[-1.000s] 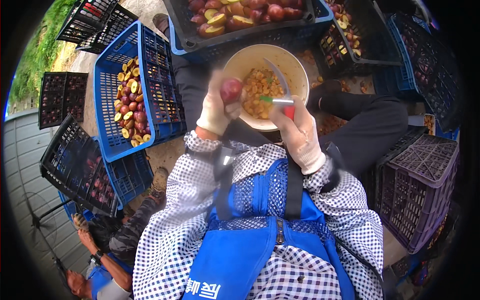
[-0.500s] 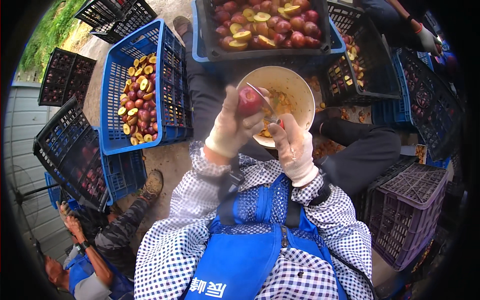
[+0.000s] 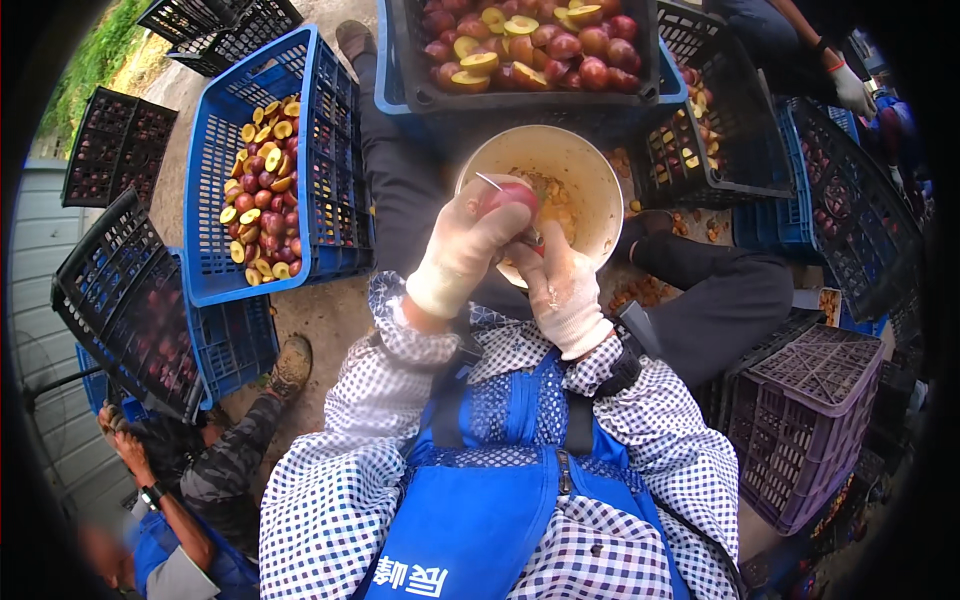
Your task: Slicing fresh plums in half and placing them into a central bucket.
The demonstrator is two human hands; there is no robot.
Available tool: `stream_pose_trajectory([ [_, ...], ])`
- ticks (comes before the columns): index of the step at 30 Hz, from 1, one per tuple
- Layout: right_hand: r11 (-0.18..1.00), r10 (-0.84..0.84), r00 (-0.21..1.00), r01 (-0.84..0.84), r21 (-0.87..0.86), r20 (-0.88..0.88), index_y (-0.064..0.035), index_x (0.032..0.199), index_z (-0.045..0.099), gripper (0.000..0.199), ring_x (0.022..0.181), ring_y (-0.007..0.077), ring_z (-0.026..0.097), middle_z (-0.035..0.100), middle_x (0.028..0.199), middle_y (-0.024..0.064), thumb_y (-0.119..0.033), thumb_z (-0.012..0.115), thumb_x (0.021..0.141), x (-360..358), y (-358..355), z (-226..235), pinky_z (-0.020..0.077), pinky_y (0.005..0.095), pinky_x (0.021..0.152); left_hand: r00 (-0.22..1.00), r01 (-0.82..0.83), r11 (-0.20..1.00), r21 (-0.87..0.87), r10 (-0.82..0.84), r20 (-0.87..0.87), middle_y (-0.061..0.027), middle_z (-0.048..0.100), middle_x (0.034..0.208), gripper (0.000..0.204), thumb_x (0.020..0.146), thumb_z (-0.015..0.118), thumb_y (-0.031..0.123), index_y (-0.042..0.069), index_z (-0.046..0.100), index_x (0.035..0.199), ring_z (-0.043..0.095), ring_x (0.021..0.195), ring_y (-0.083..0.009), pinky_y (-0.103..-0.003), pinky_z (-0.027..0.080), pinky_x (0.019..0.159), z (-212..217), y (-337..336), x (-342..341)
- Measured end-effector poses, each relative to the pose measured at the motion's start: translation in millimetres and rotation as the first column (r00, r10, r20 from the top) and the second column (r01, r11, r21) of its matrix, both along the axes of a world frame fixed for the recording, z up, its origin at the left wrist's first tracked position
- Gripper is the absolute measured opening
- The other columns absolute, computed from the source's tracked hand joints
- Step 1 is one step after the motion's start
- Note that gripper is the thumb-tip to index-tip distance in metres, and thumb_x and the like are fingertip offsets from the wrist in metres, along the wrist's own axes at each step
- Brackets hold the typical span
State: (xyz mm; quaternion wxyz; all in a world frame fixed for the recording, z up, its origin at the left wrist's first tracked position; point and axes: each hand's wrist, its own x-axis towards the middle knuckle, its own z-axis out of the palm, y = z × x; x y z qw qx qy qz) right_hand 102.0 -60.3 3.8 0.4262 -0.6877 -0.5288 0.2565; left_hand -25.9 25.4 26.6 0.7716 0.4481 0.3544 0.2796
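Note:
My gloved left hand (image 3: pixel 462 240) is wrapped round a dark red plum (image 3: pixel 512 200). In my gloved right hand (image 3: pixel 562 285) is a knife (image 3: pixel 490 182) with a red handle; its blade tip shows beyond the plum's far left side, while much of the blade is hidden by fruit and fingers. Both hands are close together, over the near rim of a cream bucket (image 3: pixel 600 170). Orange-brown scraps lie in the bucket. Just beyond it stands a black crate (image 3: pixel 540 103) of whole and halved plums, set on a blue crate (image 3: pixel 390 85).
Left, a blue crate (image 3: pixel 200 200) holds halved and whole plums. A black crate (image 3: pixel 745 150) of cut fruit stands right, near scraps on the ground. A purple crate (image 3: pixel 800 430) sits by my right elbow. Co-workers are at lower left (image 3: pixel 185 530) and upper right (image 3: pixel 850 85).
My hands have drawn closer together and slightly lower. The knife blade, earlier plainly visible along the plum's right side, is now mostly hidden, with its tip past the fruit.

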Motion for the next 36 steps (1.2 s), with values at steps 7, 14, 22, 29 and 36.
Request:
stream_pose_trajectory([
  [7, 0.988, 0.055, 0.895, 0.017, 0.157, -0.443, 0.0007, 0.108, 0.060, 0.021, 0.077, 0.0280, 0.070, 0.069, 0.082, 0.0167, -0.015, 0.059, 0.095, -2.5, 1.4, -12.8, 0.0521, 0.0359, 0.070, 0.996, -0.059, 0.994, 0.091, 0.052, 0.074, -0.0061, 0.064, 0.103, 0.057, 0.084, 0.070, 0.040, 0.002, 0.055, 0.122, 0.062, 0.085, -0.0138, -0.026, 0.050, 0.073, 2.4, -7.5, 17.5],
  [14, 0.939, 0.341, 0.874, -0.299, 0.170, -0.345, 0.0015, 0.119, 0.059, 0.028, 0.092, 0.0191, 0.066, 0.069, 0.099, 0.0130, -0.012, 0.059, 0.094, 36.5, 10.7, 21.7, 0.0514, 0.0318, 0.079, 0.998, -0.001, 0.984, 0.180, -0.009, 0.056, -0.0081, 0.064, 0.108, 0.049, 0.079, 0.076, 0.029, 0.002, 0.059, 0.116, 0.062, 0.095, -0.0185, -0.028, 0.050, 0.084, 9.6, 3.0, 19.5],
  [22, 0.927, 0.375, 0.838, -0.351, 0.133, -0.396, 0.0009, 0.120, 0.059, 0.031, 0.091, 0.0170, 0.065, 0.067, 0.104, 0.0113, -0.013, 0.062, 0.091, 35.4, 11.1, -9.4, 0.0508, 0.0306, 0.080, 0.933, 0.243, 0.869, 0.431, -0.088, -0.348, -0.0061, 0.066, 0.100, 0.044, 0.074, 0.079, 0.020, 0.002, 0.060, 0.110, 0.064, 0.091, -0.0174, -0.032, 0.052, 0.083, 22.3, 23.3, 11.2],
  [29, 0.996, 0.092, 0.600, -0.064, 0.067, -0.794, 0.0022, 0.130, 0.055, 0.038, 0.095, 0.0123, 0.062, 0.067, 0.102, 0.0081, -0.014, 0.055, 0.095, 7.4, 8.1, -18.0, 0.0493, 0.0271, 0.082, 0.998, -0.050, 0.991, 0.124, 0.052, -0.019, -0.0059, 0.063, 0.102, 0.048, 0.081, 0.069, 0.039, 0.003, 0.060, 0.110, 0.059, 0.086, -0.0141, -0.026, 0.048, 0.078, -1.8, 2.5, 30.9],
  [36, 0.977, 0.204, 0.520, -0.059, 0.204, -0.830, 0.0016, 0.131, 0.055, 0.042, 0.103, 0.0145, 0.060, 0.064, 0.116, 0.0088, -0.025, 0.060, 0.099, 10.1, 7.7, -2.0, 0.0495, 0.0283, 0.087, 0.993, 0.074, 0.991, 0.111, -0.083, 0.079, -0.0075, 0.063, 0.102, 0.041, 0.073, 0.073, 0.024, 0.001, 0.062, 0.106, 0.061, 0.090, -0.0166, -0.028, 0.049, 0.083, 21.4, 10.1, 30.0],
])
